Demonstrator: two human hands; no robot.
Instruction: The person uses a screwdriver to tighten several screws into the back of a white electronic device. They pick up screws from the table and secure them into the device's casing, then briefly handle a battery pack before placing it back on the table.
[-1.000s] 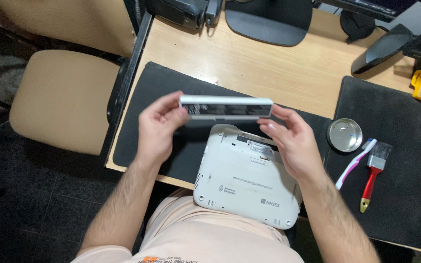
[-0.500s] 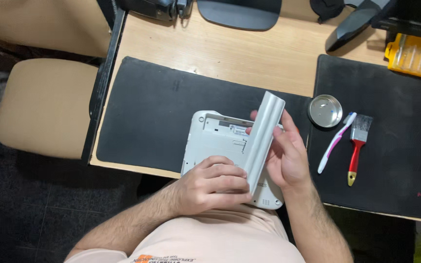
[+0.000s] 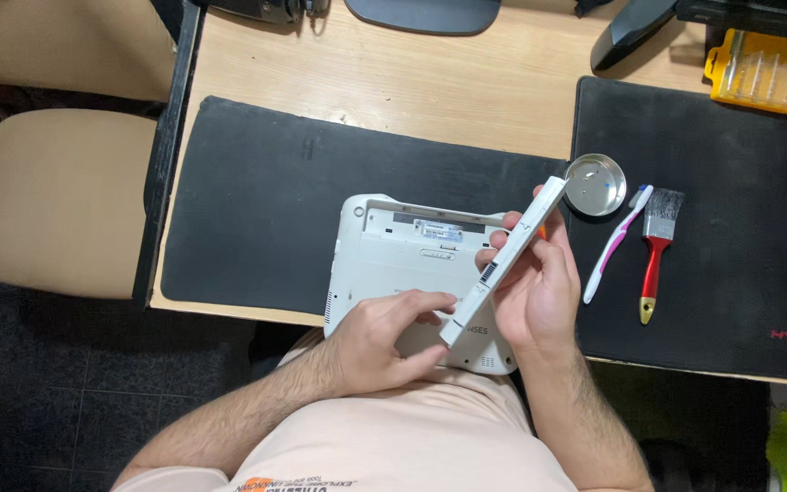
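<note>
Hands meet low in the middle of the frame, over a small white laptop [image 3: 403, 264] that lies bottom side up at the near edge of the desk [image 3: 393, 82], partly on a black mat [image 3: 257, 200]. The right hand [image 3: 539, 292] grasps a long white battery pack [image 3: 503, 264], a slim bar with a small dark label on its narrow side; the bar is tilted, its upper end pointing toward the upper right of the frame and its lower end close to the near right corner of the laptop. The fingers of this hand wrap around the middle of the bar. The left hand [image 3: 384, 342] rests on the laptop's underside with fingers stretched, and its fingertips touch the lower end of the bar; it clenches nothing. The laptop shows an open slot along its far edge, with a sticker and a small latch inside. To the right, on a second black mat [image 3: 730, 137], stand a small round metal dish [image 3: 594, 184], a white and pink toothbrush [image 3: 617, 244] and a paintbrush with a red handle [image 3: 656, 251], all just beside each other and near the bar's upper end. A yellow case [image 3: 762, 68] lies at the upper right, and a beige chair [image 3: 56, 200] stands at the left of the frame.
</note>
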